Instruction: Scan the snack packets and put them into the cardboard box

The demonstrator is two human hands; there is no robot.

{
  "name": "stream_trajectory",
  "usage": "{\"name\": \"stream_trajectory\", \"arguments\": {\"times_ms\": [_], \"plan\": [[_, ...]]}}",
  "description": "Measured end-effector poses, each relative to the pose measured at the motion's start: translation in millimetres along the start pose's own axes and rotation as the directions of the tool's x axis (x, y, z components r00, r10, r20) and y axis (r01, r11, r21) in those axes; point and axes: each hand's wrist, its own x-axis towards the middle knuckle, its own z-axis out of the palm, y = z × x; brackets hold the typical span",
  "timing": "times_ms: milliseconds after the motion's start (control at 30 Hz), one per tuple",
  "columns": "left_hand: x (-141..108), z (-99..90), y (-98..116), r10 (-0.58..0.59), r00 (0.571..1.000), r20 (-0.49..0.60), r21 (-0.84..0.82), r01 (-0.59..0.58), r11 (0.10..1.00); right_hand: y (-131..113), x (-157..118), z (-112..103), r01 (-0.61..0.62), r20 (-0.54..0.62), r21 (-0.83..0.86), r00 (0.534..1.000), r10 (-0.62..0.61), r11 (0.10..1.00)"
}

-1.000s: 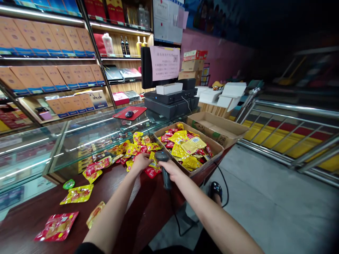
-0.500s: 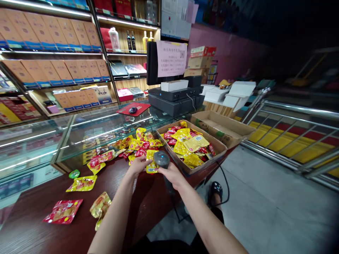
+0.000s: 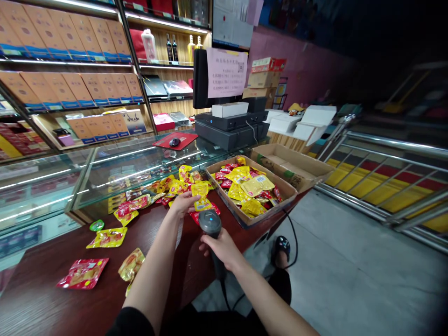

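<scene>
Left hand [image 3: 185, 204] has a yellow packet [image 3: 200, 197] pinched in its fingers, over the worktop [image 3: 191, 280] and just left of the cardboard box [image 3: 271, 213] of packets. Right hand's [image 3: 222, 247] got its fingers wrapped round a scanner [image 3: 210, 223], head near that packet.

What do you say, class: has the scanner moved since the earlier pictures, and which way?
Yes: the scanner has moved towards the wearer, farther from the red mouse mat.
</scene>
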Motion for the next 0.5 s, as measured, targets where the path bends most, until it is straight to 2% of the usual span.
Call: {"name": "stream_trajectory", "arguments": {"times_ms": [200,500], "plan": [[1.0,4.8,2.4,-0.010,1.000,0.006,0.011,0.010,1.000,1.1,-5.1,0.1,0.019,-0.016,-0.094,1.000,-0.020,0.995],[1.5,6.9,3.6,-0.021,1.000,0.012,0.018,0.020,1.000,-8.8,-10.3,4.5,0.016,-0.010,-0.111,1.000,-0.017,0.994]]}}
